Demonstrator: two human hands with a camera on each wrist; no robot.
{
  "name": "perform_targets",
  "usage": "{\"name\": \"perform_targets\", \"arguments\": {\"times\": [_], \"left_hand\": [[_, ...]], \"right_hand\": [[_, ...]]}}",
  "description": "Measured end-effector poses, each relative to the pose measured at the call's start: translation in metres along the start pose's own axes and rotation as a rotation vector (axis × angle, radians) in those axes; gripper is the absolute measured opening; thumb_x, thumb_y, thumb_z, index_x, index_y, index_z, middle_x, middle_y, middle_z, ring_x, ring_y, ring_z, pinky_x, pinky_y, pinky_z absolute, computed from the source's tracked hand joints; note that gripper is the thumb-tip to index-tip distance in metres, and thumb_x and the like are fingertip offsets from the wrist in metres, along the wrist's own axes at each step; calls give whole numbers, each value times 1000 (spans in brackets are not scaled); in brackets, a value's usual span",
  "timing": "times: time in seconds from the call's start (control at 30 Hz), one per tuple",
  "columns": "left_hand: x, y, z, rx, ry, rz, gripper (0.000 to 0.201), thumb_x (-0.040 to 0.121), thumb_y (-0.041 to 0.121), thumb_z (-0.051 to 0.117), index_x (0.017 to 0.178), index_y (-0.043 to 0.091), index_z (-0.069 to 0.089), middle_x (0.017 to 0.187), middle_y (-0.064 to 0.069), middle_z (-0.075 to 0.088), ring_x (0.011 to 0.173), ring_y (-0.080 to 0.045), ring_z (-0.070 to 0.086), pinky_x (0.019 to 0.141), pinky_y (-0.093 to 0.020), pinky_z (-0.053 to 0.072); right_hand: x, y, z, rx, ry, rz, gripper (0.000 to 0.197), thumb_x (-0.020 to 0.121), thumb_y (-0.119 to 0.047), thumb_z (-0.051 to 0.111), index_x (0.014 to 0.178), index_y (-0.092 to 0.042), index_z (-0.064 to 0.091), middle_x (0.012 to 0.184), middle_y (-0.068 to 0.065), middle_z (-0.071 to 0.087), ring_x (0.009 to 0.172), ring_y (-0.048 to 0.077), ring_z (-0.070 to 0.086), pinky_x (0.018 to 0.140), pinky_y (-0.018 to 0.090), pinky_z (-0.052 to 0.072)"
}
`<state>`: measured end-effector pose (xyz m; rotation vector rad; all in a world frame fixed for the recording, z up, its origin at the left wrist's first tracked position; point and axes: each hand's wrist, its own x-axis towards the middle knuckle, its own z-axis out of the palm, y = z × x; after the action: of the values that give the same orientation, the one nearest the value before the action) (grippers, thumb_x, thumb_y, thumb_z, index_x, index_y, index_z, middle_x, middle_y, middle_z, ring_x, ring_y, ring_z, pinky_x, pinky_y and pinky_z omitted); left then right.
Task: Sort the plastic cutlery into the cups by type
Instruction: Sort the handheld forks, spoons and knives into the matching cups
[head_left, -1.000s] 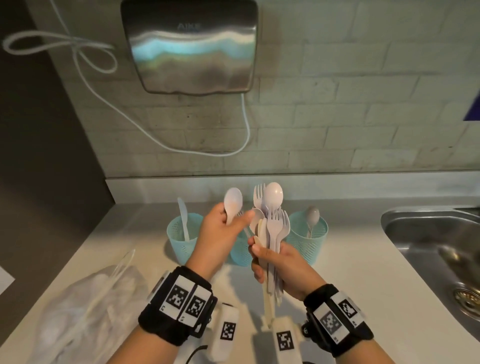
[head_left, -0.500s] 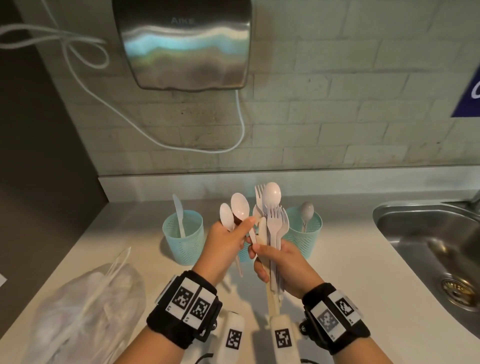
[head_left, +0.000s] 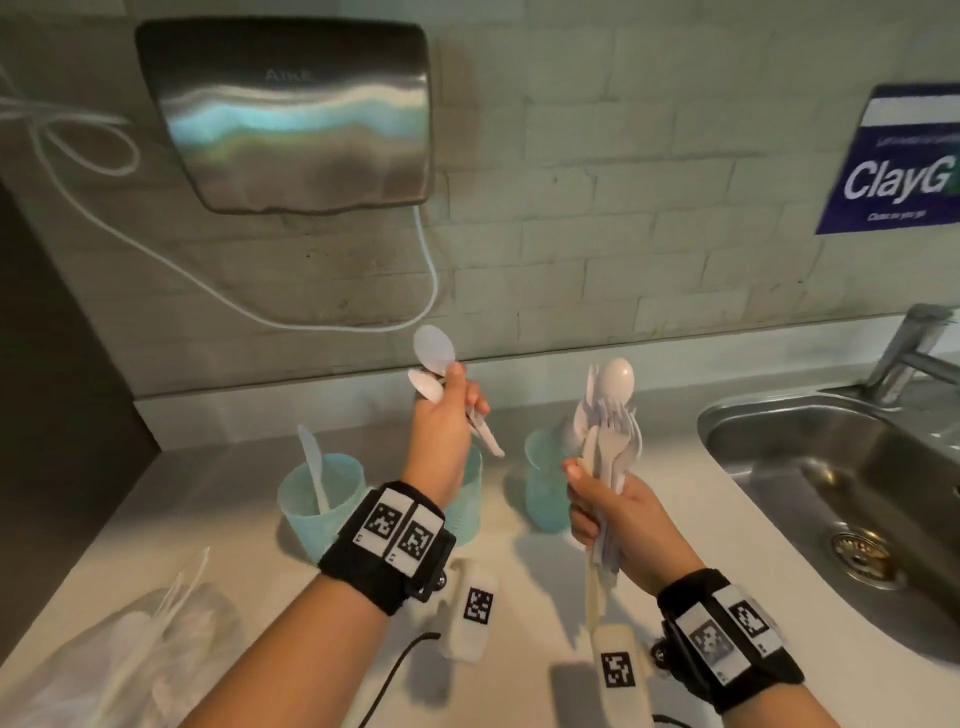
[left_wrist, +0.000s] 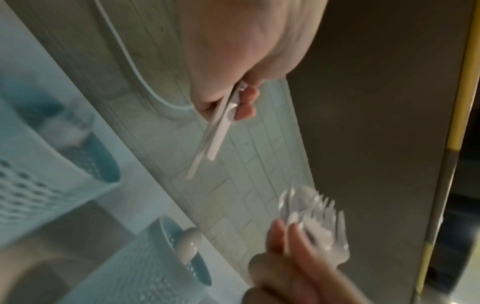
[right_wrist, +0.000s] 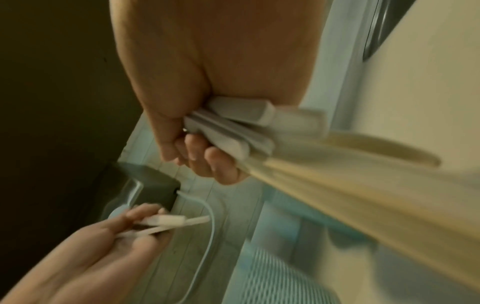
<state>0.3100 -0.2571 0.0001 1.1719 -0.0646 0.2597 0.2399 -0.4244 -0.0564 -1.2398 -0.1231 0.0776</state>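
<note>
My left hand (head_left: 447, 415) grips two white plastic spoons (head_left: 434, 353), bowls up, above the middle cup (head_left: 467, 499); their handles (left_wrist: 215, 131) stick out below my fingers. My right hand (head_left: 608, 514) holds a bunch of white forks and spoons (head_left: 613, 431) upright, in front of the right cup (head_left: 543, 483); the handle ends (right_wrist: 233, 131) fan out under my palm. Three teal mesh cups stand in a row on the counter. The left cup (head_left: 317, 499) holds a knife (head_left: 314, 462). A spoon bowl (left_wrist: 188, 242) shows in the right cup.
A steel sink (head_left: 831, 467) with a tap (head_left: 909, 353) lies to the right. A clear plastic bag (head_left: 130, 660) sits at the front left of the counter (head_left: 223, 519). A hand dryer (head_left: 296, 114) and its white cable (head_left: 311, 317) hang on the tiled wall.
My left hand pulled a second spoon out of the bunch and lifted away to the left with both spoons. The right hand moved right with the bunch. The hands are now apart.
</note>
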Motion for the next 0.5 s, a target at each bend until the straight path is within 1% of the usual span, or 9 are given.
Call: {"name": "perform_targets", "arguments": {"times": [0.07, 0.13, 0.17, 0.2, 0.27, 0.33, 0.37, 0.43, 0.5], "left_hand": [[9, -14, 28, 59, -76, -8, 31, 101, 16, 38, 70, 16, 40, 48, 10, 44, 49, -7, 46, 54, -18, 40], [16, -30, 52, 188, -149, -28, 33, 100, 17, 40, 67, 16, 41, 52, 9, 47, 53, -8, 48, 58, -20, 41], [19, -39, 60, 273, -182, -45, 32, 99, 20, 41, 68, 14, 43, 56, 6, 50, 56, -10, 49, 61, -22, 41], [23, -50, 66, 372, -211, -64, 30, 99, 23, 42, 72, 13, 46, 60, 3, 52, 58, -12, 51, 63, -25, 42], [27, -70, 71, 581, -285, -99, 27, 97, 25, 45, 78, 8, 53, 66, -3, 58, 63, -18, 55, 66, -27, 42], [27, -85, 70, 754, -346, -133, 16, 91, 21, 52, 87, 6, 57, 74, -5, 62, 69, -22, 59, 65, -26, 43], [26, -88, 68, 801, -354, -154, 14, 87, 18, 56, 95, 7, 56, 81, -4, 62, 74, -22, 59, 66, -27, 44], [24, -93, 65, 815, -368, -176, 33, 83, 16, 65, 112, 7, 51, 98, -5, 61, 90, -23, 60, 77, -29, 46], [22, -93, 64, 801, -377, -175, 47, 82, 19, 69, 123, 9, 48, 112, -6, 58, 104, -23, 57, 85, -29, 44]], "right_hand": [[-3, -14, -9, -31, 5, -26, 14, 92, -20, 53, 87, -8, 48, 59, 3, 30, 46, 11, 31, 45, 21, 31], [-5, -24, -16, -43, 14, -27, 16, 91, -19, 55, 83, -9, 46, 59, 3, 28, 45, 11, 29, 44, 21, 29], [-6, -28, -19, -40, 17, -27, 17, 91, -20, 57, 83, -9, 46, 60, 3, 28, 45, 11, 29, 44, 21, 27], [-7, -30, -21, -35, 18, -28, 19, 91, -20, 59, 83, -9, 45, 60, 3, 27, 45, 10, 28, 44, 21, 26], [-9, -35, -26, -32, 6, -33, 22, 88, -22, 60, 78, -9, 46, 59, 1, 28, 46, 10, 28, 44, 21, 26], [-10, -38, -30, -35, -15, -42, 20, 86, -24, 60, 80, -9, 48, 59, 0, 30, 47, 10, 29, 45, 21, 26], [-10, -39, -31, -33, -24, -40, 21, 86, -26, 60, 83, -8, 49, 59, -1, 32, 47, 10, 30, 46, 21, 28], [-10, -40, -33, -7, -31, -26, 19, 85, -27, 60, 86, -9, 52, 58, -2, 36, 45, 9, 33, 45, 19, 31], [-9, -39, -34, 39, -33, -13, 15, 85, -24, 59, 92, -11, 58, 59, -2, 42, 43, 10, 37, 44, 20, 34]]}}
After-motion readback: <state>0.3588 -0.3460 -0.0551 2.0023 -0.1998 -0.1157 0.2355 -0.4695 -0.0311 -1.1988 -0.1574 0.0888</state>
